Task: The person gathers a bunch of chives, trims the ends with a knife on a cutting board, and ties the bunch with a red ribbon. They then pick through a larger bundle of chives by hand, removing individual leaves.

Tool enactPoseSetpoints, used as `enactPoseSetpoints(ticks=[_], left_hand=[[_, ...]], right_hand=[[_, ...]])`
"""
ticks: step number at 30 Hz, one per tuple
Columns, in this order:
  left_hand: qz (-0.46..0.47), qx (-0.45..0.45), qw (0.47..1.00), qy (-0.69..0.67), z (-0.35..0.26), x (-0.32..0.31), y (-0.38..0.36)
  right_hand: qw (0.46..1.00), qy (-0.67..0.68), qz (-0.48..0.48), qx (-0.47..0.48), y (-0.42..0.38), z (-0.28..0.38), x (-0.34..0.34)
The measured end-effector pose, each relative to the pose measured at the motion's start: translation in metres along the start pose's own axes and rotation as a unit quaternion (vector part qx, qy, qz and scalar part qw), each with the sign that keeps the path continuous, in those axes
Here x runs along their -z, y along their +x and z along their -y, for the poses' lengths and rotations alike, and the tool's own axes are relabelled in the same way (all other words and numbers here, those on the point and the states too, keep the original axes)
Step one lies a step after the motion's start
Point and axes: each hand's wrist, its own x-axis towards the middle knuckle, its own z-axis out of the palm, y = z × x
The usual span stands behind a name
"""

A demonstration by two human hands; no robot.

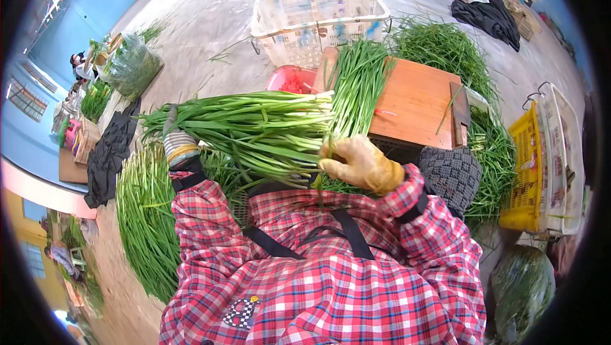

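Observation:
My left hand [180,144], in a striped work glove, is wrapped around the leafy end of a big bunch of green chives [254,122]. The bunch lies sideways across my lap, its pale stalk ends pointing right. At those ends my right hand [363,163], in a yellowed glove, has its fingers curled in a pinch on chive stalks; a thin green strand hangs just below it. Beyond it, a second bundle of chives [359,84] rests on an orange-brown wooden board [410,103].
A white plastic crate [318,30] stands ahead, with a pink basin [289,77] before it. Loose chives lie in piles left [146,218] and right [439,52]. Yellow [525,167] and white crates are at right. Other people work far left.

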Motion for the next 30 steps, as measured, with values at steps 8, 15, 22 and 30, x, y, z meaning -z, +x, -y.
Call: enactPoseSetpoints(ticks=[8, 15, 22, 30], left_hand=[[-0.02, -0.166, 0.957, 0.238, -0.006, 0.032, 0.006], [-0.015, -0.011, 0.999, 0.031, -0.012, 0.004, -0.009], [0.016, -0.131, 0.981, 0.139, 0.0, 0.015, -0.003], [-0.039, 0.064, 0.995, -0.06, -0.017, -0.021, -0.028]], right_hand=[[0.979, -0.16, 0.08, -0.099, -0.089, -0.076, 0.035], [0.981, -0.098, -0.131, -0.107, 0.0, -0.002, -0.003], [0.971, -0.017, -0.236, -0.031, 0.049, -0.019, -0.045], [0.988, 0.009, -0.127, -0.087, 0.046, -0.022, -0.046]])
